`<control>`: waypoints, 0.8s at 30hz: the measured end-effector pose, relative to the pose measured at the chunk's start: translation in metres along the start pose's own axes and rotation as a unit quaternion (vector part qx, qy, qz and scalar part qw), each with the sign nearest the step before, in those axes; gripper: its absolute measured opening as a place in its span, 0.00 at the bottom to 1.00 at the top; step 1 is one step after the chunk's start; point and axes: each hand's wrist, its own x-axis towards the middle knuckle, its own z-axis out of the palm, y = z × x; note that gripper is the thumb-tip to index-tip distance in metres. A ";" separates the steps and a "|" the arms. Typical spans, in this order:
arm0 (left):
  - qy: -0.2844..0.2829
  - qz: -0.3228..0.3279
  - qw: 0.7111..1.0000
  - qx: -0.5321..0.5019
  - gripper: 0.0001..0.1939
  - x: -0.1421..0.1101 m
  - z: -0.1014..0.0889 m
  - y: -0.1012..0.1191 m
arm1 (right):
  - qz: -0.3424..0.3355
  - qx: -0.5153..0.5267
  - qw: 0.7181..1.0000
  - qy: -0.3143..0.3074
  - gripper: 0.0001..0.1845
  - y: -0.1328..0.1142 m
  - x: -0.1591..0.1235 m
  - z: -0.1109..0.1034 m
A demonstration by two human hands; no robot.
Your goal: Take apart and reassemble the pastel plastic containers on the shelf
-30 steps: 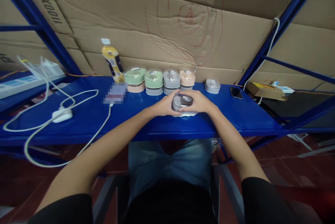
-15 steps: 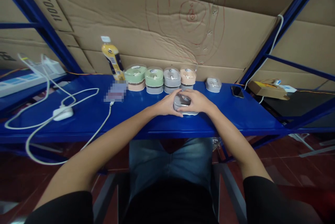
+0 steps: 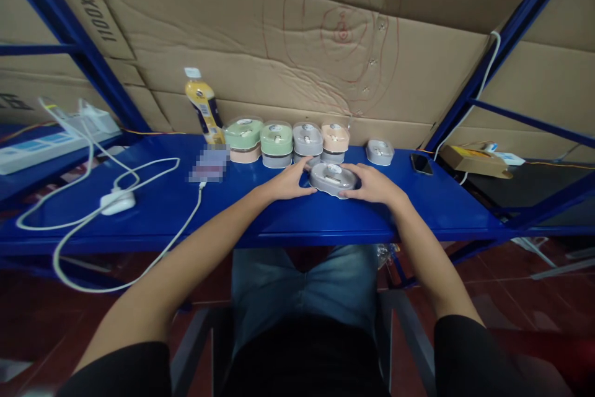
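A flat grey box with a clear lid (image 3: 333, 176) lies on the blue shelf (image 3: 260, 211) right in front of me. My left hand (image 3: 289, 181) rests at its left end, fingers stretched out and thumb raised, touching the box's side. My right hand (image 3: 373, 184) curls round the box's right end and holds it. Just behind stands a row of similar boxes stacked in twos: green on peach (image 3: 242, 139), green on grey (image 3: 276, 143), grey (image 3: 307, 139) and peach on grey (image 3: 334, 140).
A single grey box (image 3: 380, 151) and a black phone (image 3: 421, 163) lie to the right. A yellow bottle (image 3: 204, 106) stands at the back left. A white charger and its cables (image 3: 118, 201) sprawl over the left. Cardboard sheets line the back.
The grey box was cupped and tilted up between both hands; now it lies flat on the shelf, a little further right. My left hand has spread open beside it.
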 end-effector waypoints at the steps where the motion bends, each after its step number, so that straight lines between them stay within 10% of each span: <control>1: -0.003 0.000 1.000 0.005 0.52 0.000 0.001 0.001 | 0.031 -0.029 0.999 0.007 0.48 -0.003 -0.008 -0.001; 8: -0.019 -0.024 0.999 0.042 0.40 0.002 0.000 0.007 | 0.223 -0.193 0.955 0.014 0.47 -0.007 -0.038 -0.006; 18: -0.032 -0.019 0.998 0.047 0.36 0.004 -0.002 0.006 | 0.273 -0.173 0.946 0.016 0.29 0.036 0.045 -0.002; 24: -0.033 -0.016 0.998 0.051 0.35 0.005 -0.002 0.006 | 0.254 -0.145 0.944 0.150 0.21 0.024 0.076 -0.001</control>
